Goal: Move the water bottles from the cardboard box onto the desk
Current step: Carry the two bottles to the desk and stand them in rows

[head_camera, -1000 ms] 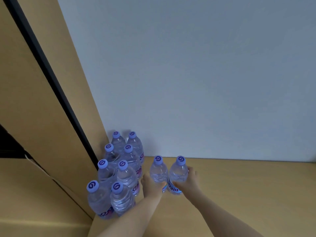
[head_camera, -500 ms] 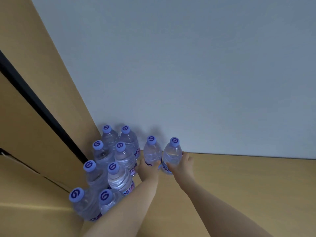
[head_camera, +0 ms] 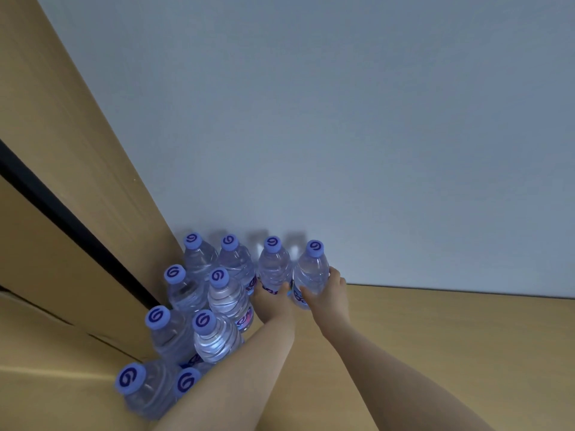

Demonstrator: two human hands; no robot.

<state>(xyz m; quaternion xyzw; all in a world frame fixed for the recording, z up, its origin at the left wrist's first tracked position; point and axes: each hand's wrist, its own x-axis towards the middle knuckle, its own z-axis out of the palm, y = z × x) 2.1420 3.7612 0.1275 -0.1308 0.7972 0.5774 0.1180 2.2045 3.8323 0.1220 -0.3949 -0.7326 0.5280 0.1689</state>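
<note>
Bottles point(head_camera: 308, 275) pushed back to wall, clear, purple-capped

Clear ribbed plastic bottles point(head_camera: 228, 298), matt purple caps point(head_camera: 314, 248), smooth wood-look desk point(head_camera: 435, 337)

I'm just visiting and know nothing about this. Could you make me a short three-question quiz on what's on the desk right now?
1. How many purple bottle caps show?
2. True or false: both hands hold bottles.
3. What is behind the bottles: A wall, B window, C shelf?

Key:
1. Ten.
2. True: the left hand grips one bottle, the right hand grips the bottle beside it, both upright by the desk back edge.
3. A, the wall.
</note>
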